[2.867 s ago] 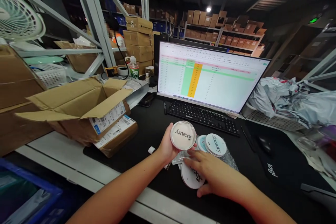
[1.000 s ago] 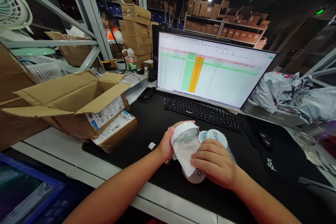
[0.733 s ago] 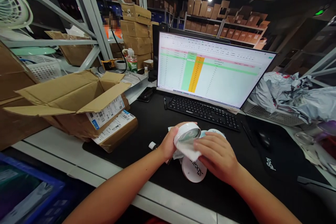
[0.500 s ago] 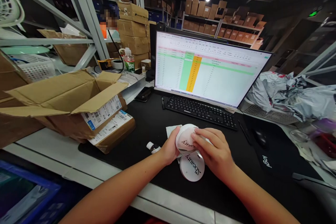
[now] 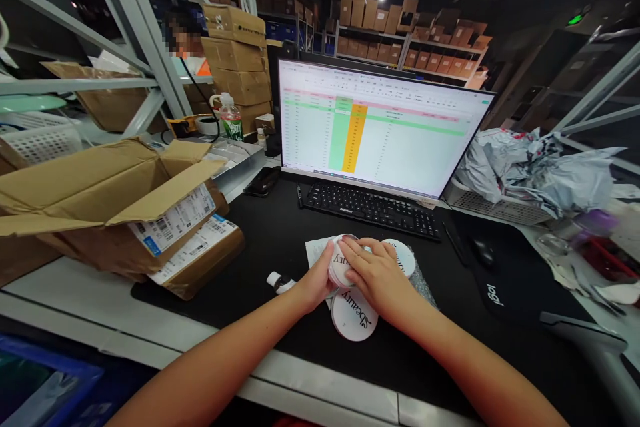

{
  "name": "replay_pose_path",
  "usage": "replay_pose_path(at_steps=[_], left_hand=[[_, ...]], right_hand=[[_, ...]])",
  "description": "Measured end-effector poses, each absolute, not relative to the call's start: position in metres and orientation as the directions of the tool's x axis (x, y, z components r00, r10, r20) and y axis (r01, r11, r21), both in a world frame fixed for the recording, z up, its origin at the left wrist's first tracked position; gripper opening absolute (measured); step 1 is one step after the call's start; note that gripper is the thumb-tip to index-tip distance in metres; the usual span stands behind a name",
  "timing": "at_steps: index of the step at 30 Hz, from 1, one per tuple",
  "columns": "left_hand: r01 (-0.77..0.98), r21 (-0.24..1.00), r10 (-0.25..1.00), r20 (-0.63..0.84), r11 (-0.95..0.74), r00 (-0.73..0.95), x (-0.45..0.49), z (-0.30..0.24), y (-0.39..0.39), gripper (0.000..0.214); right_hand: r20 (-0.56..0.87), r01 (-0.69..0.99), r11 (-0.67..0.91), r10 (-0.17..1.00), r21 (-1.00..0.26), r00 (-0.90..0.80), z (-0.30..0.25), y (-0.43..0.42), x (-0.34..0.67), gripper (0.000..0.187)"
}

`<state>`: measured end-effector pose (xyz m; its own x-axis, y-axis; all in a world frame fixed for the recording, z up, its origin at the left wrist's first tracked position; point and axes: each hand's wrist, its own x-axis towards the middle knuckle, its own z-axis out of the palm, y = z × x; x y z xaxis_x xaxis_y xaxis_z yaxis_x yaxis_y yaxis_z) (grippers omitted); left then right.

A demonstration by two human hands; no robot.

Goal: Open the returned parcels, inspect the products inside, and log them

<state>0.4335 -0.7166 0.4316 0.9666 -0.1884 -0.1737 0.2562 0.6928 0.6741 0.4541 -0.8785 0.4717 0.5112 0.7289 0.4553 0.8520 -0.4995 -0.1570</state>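
My left hand is closed round a round white jar with a "Beauty" lid, held low over the black desk mat. My right hand lies over the jar's lid, fingers pressed on it. A second white "Beauty" jar lies flat on the mat just below both hands. A third lid shows behind my right hand, on bubble wrap. A white paper sticks out under the held jar.
A monitor with a spreadsheet and a black keyboard stand behind the jars. An open cardboard box lies at the left, a small bottle near my left wrist, a mouse and a basket of grey mailers at the right. A person stands behind the shelving.
I turned the held jar about with both hands, wiped it with the white paper, and lowered it toward the mat. My right hand moved from the lower jar onto the held one.
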Motion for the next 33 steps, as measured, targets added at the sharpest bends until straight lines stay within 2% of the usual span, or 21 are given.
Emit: replay_pose_path(at_steps=[3, 5, 6, 8, 10, 12, 13, 15, 17, 19, 21, 23, 26, 30, 33], left_hand=[[0.203, 0.638, -0.065, -0.232, 0.743, 0.970, 0.433, 0.453, -0.715, 0.054], [0.131, 0.611, 0.011, -0.222, 0.781, 0.975, 0.435, 0.467, -0.709, 0.062], [0.090, 0.605, 0.051, -0.213, 0.791, 0.976, 0.437, 0.473, -0.705, 0.065], [0.015, 0.602, 0.128, -0.195, 0.799, 0.972, 0.441, 0.479, -0.695, 0.069], [-0.037, 0.601, 0.182, -0.184, 0.798, 0.966, 0.444, 0.481, -0.688, 0.071], [-0.058, 0.595, 0.205, -0.182, 0.801, 0.962, 0.446, 0.480, -0.684, 0.072], [-0.059, 0.592, 0.205, -0.181, 0.803, 0.962, 0.446, 0.479, -0.684, 0.073], [-0.055, 0.590, 0.193, -0.174, 0.805, 0.966, 0.445, 0.477, -0.685, 0.073], [-0.053, 0.596, 0.187, -0.165, 0.801, 0.968, 0.444, 0.477, -0.688, 0.071], [-0.048, 0.610, 0.188, -0.167, 0.791, 0.968, 0.444, 0.476, -0.691, 0.068], [-0.034, 0.620, 0.187, -0.184, 0.784, 0.965, 0.443, 0.474, -0.695, 0.064], [-0.008, 0.618, 0.164, -0.196, 0.786, 0.967, 0.441, 0.470, -0.701, 0.059], [0.067, 0.627, 0.063, -0.182, 0.776, 0.981, 0.435, 0.460, -0.713, 0.055], [0.198, 0.659, -0.149, -0.131, 0.725, 0.980, 0.423, 0.448, -0.726, 0.053], [0.208, 0.664, -0.235, -0.050, 0.718, 0.971, 0.415, 0.443, -0.730, 0.068]], right_hand=[[0.571, 0.876, -0.351, 0.664, -0.331, 0.482, 0.478, -0.886, 0.465, 0.050], [0.654, 0.870, -0.319, 0.573, -0.377, 0.494, 0.484, -0.894, 0.467, 0.044], [0.642, 0.861, -0.341, 0.574, -0.377, 0.508, 0.486, -0.897, 0.466, 0.041], [0.465, 0.861, -0.385, 0.727, -0.333, 0.505, 0.486, -0.900, 0.459, 0.045], [0.148, 0.884, -0.398, 0.886, -0.244, 0.439, 0.479, -0.896, 0.448, 0.081], [-0.096, 0.900, -0.415, 0.909, -0.135, 0.404, 0.470, -0.888, 0.437, 0.118], [-0.152, 0.897, -0.433, 0.896, -0.086, 0.418, 0.466, -0.884, 0.433, 0.123], [-0.187, 0.875, -0.482, 0.864, -0.046, 0.467, 0.466, -0.880, 0.430, 0.116], [-0.165, 0.857, -0.504, 0.859, -0.108, 0.485, 0.475, -0.884, 0.432, 0.108], [-0.082, 0.833, -0.496, 0.867, -0.246, 0.492, 0.489, -0.895, 0.438, 0.109], [0.082, 0.801, -0.455, 0.849, -0.389, 0.522, 0.501, -0.906, 0.444, 0.108], [0.282, 0.783, -0.426, 0.765, -0.453, 0.579, 0.505, -0.910, 0.450, 0.099], [0.443, 0.806, -0.418, 0.681, -0.419, 0.583, 0.496, -0.901, 0.455, 0.091], [0.417, 0.841, -0.394, 0.738, -0.372, 0.530, 0.475, -0.883, 0.449, 0.079], [0.484, 0.868, -0.366, 0.723, -0.337, 0.493, 0.459, -0.875, 0.439, 0.075]])
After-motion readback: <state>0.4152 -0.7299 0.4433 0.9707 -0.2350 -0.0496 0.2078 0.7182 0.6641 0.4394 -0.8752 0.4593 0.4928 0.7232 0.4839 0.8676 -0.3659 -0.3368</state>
